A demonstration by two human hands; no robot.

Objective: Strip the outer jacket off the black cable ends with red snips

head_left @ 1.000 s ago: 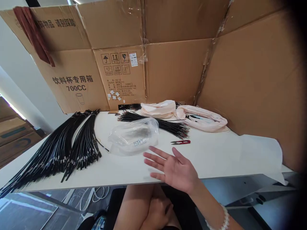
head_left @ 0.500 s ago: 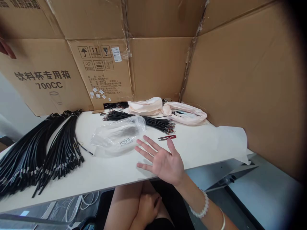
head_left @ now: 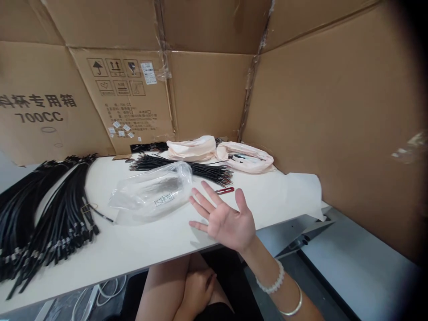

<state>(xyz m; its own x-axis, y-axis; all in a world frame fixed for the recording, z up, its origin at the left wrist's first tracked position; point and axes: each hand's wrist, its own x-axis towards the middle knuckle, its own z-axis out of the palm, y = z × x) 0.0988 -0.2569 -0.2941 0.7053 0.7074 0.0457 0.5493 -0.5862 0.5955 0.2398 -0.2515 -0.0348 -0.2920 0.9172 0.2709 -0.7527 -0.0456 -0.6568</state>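
My right hand [head_left: 227, 220] hovers palm up, fingers spread, holding nothing, above the near edge of the white table [head_left: 160, 243]. My left hand [head_left: 197, 290] rests in my lap below the table edge, loosely curled and holding nothing that I can see.

Nearest my right fingertips: a clear plastic bag [head_left: 152, 191], crumpled and lying flat, label facing up, just left of the hand. Red-handled snips [head_left: 224, 191] lie just behind the fingers, partly hidden by them. A fan of thin black wires [head_left: 187, 167] with reddish tips runs behind the bag, its tips ending near the snips. Further back, two pale pink bags [head_left: 217, 151] sit against the cardboard wall [head_left: 207, 89]. Far left, thick black cable bundles [head_left: 50, 214] sprawl toward the table's front edge, a rubber band lying among them.

Risks as I judge them:
- The bag is slick and light; a sweep of my hand could push it into the wire fan and scatter it.
- The snips sit close to my fingers, out of easy sight; a blind reach could catch the blades.
- The cable bundles run to the front edge; a nudge could send them sliding off.
- The paper sheet [head_left: 301, 191] overhangs the right end and could drag things if pulled.
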